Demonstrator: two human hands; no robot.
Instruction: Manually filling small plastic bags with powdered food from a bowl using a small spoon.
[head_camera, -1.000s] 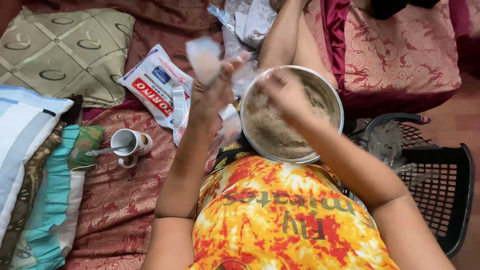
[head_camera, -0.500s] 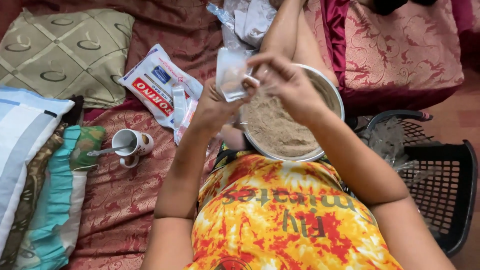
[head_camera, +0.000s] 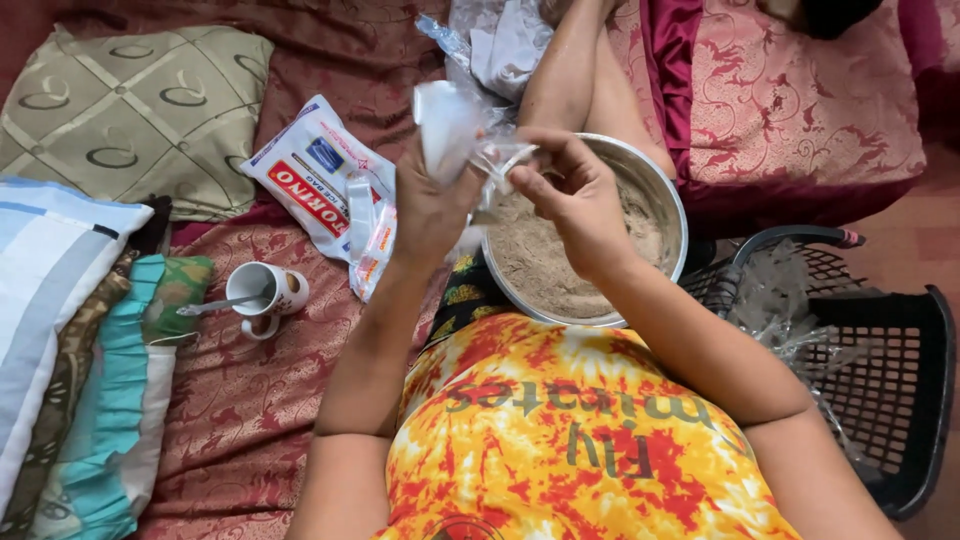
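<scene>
1. Underneath everything lies a maroon patterned bedspread (head_camera: 250, 400), with a stack of cushions (head_camera: 70, 330) along its left side and a pink patterned pillow (head_camera: 800, 100) at the upper right. These soft edges hem the work in on both sides.
2. Next in size, a black plastic basket (head_camera: 880, 400) sits at the right, well apart from the hands, with crinkled clear plastic lying in it.
3. A steel bowl (head_camera: 668, 200) rests between the person's legs, filled with pale brown powder. It looks heavy enough to stay put, and its rim sits just below the hands.
4. A white printed packet (head_camera: 310, 170) lies flat on the bedspread to the left of the bowl, near a white mug (head_camera: 275, 290) with a spoon in it.
5. The left hand (head_camera: 430, 205) is clenched around the lower part of a small clear plastic bag (head_camera: 450, 125), held up above the bowl's left rim.
6. The right hand (head_camera: 575, 200) pinches the bag's twisted end between its fingertips.
7. The bag looks thin, soft, light and slippery, so it is best taken by the gathered neck, not the slack sides.
8. Open room for moving lies mostly straight above the bowl; the mug and packet crowd the left.
</scene>
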